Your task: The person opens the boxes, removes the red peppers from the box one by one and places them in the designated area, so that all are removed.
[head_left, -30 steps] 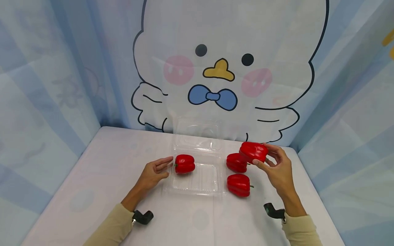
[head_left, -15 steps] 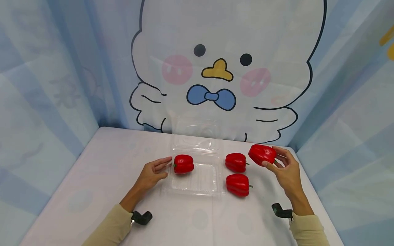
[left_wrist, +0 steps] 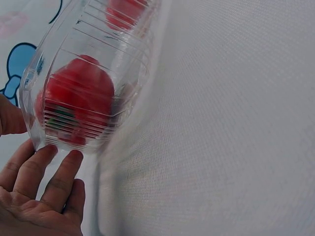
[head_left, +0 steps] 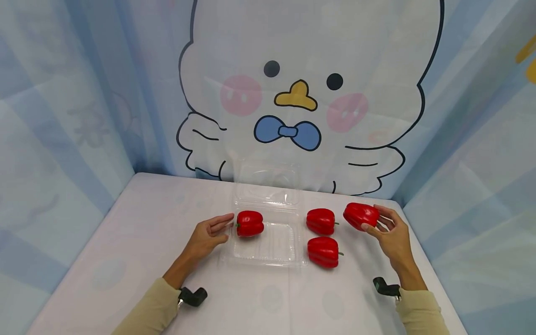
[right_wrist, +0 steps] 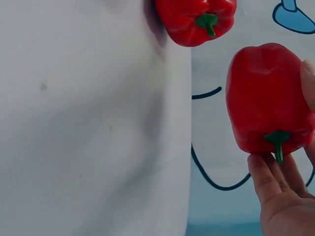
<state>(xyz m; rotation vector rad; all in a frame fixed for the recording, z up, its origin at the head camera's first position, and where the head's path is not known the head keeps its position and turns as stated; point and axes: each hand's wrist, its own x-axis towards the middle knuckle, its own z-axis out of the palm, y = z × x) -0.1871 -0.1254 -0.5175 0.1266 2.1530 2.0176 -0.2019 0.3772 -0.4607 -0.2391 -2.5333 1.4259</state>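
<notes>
My right hand [head_left: 393, 233] grips a red bell pepper [head_left: 361, 216] near its stem end, at the table's right side. The right wrist view shows the thumb on one side of this pepper [right_wrist: 268, 101] and fingertips beside its green stem. Another bell pepper [head_left: 250, 224] lies in the left half of a clear plastic clamshell container [head_left: 268, 251], whose lid stands raised at the back. My left hand [head_left: 205, 239] is at the container's left wall. In the left wrist view, straight fingertips [left_wrist: 74, 156] touch that wall from outside, with the thumb near the rim.
Two more red bell peppers, one farther back [head_left: 320, 221] and one nearer [head_left: 323, 252], lie on the white table [head_left: 268, 298] right of the container. Behind the table hangs a curtain [head_left: 293, 46] printed with a cartoon bird.
My right hand has moved right and slightly toward me with its bell pepper, away from the two peppers lying beside the container. The left hand has stayed in place.
</notes>
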